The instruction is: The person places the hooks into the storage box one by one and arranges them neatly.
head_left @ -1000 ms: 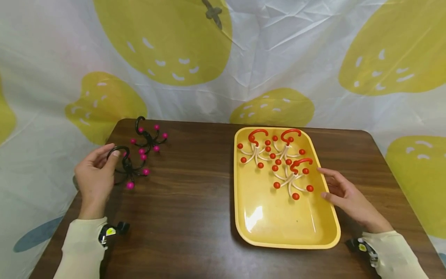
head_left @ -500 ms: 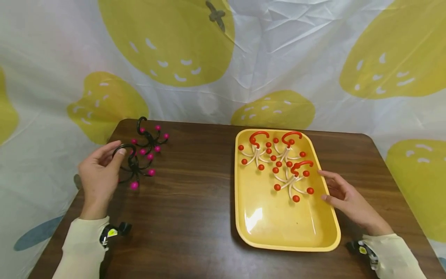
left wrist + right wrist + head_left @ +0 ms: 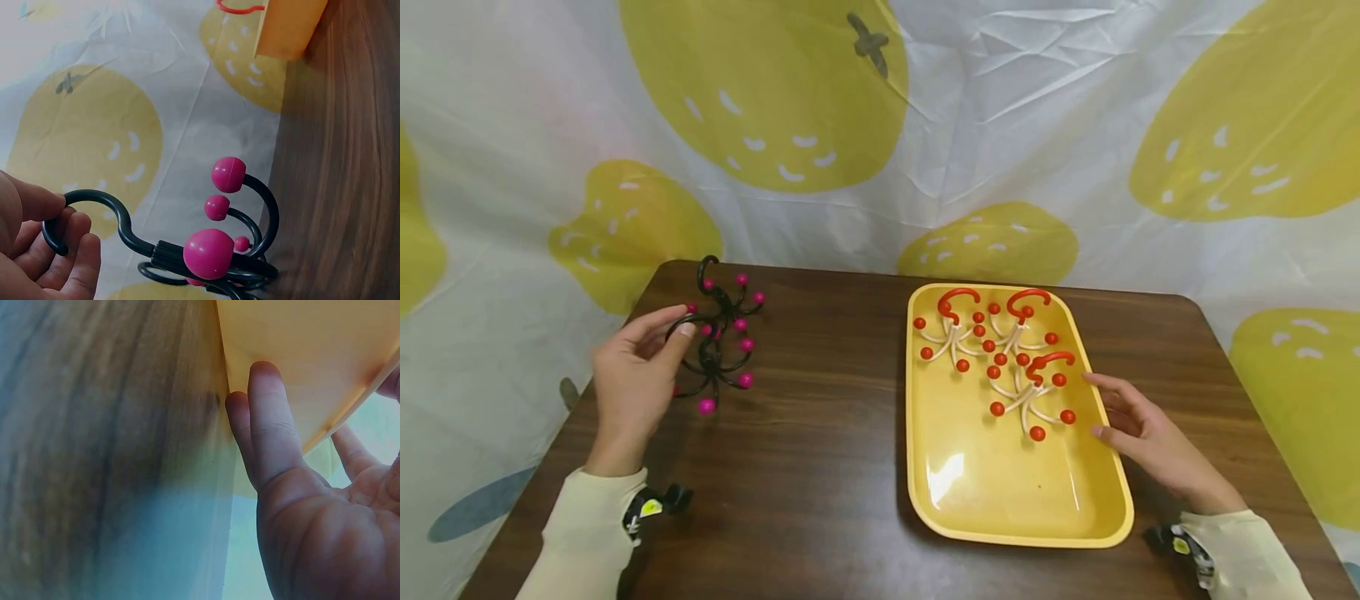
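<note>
In the head view my left hand point(image 3: 634, 379) pinches the curved top of a black claw hanger point(image 3: 711, 362) with pink ball tips between thumb and fingers. The left wrist view shows the hanger's hook point(image 3: 100, 197) between thumb and fingertips, its arms spreading to the right. Just behind it stands a second black hanger point(image 3: 727, 307), partly overlapped. My right hand point(image 3: 1150, 425) rests with loosely extended fingers at the right rim of the yellow tray point(image 3: 917, 450). In the right wrist view its fingers point(image 3: 272, 425) lie against the tray's outer wall, thumb side over the rim.
Three cream hangers with red hooks and red ball tips, a left one point(image 3: 955, 335), a right one point(image 3: 1017, 333) and a front one point(image 3: 1028, 396), stand in the tray's rear half. Behind the brown table point(image 3: 805, 475) hangs a fruit-patterned cloth point(image 3: 820, 217).
My left hand has moved right with the held black hanger, which now overlaps the second one more in the head view. The right hand stays at the tray rim.
</note>
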The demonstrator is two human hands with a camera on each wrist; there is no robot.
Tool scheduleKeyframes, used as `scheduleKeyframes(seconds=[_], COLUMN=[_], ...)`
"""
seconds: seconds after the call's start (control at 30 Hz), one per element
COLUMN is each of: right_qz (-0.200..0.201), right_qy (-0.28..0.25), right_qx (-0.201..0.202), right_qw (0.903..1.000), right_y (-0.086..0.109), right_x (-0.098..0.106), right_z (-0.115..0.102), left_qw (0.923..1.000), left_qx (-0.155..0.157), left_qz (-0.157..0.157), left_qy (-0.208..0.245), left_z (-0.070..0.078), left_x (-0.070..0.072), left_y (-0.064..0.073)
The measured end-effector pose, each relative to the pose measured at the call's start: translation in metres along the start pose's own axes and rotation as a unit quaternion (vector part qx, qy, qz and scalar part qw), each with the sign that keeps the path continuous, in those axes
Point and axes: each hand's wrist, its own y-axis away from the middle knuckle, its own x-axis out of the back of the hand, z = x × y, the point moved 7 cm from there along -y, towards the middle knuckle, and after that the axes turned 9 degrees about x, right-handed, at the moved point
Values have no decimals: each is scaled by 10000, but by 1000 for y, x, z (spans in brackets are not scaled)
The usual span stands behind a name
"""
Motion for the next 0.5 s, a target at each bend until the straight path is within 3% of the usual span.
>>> scheduleKeyframes(seconds=[0.27, 0.5], right_qz=[14, 8], right_qy=[30, -6], right_qx=[-14, 27], right_qw=[10000, 10000], right_y=[0, 0], right_x=[1, 0], right_z=[1, 1], left_qw=[9992, 9967], left_qx=[-119, -286], left_qz=[-197, -558], left_qy=[322, 511], left_z=[17, 36], left_x=[-9, -21], left_y=[5, 14])
